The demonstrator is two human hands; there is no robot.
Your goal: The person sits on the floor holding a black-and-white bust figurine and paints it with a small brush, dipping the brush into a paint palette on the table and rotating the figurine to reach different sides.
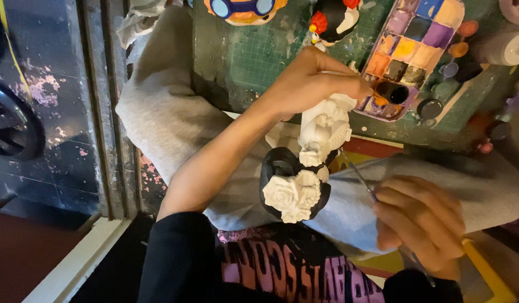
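Note:
My left hand [312, 84] grips the top of a white plaster figurine [321, 140] with moulded roses and a partly black-painted base, holding it tilted over my lap. In my right hand [419, 221], lower right, is a thin paintbrush [357, 177]. The brush tip points at the figurine's right side, close to the black base [276, 168]; whether it touches is unclear.
A paint palette [416, 45] with many coloured wells lies on the green cutting mat [259, 56] ahead. Small paint pots [458, 50] stand to its right. Painted figurines [332, 19] sit at the mat's far edge. Grey trousers [169, 118] cover my lap.

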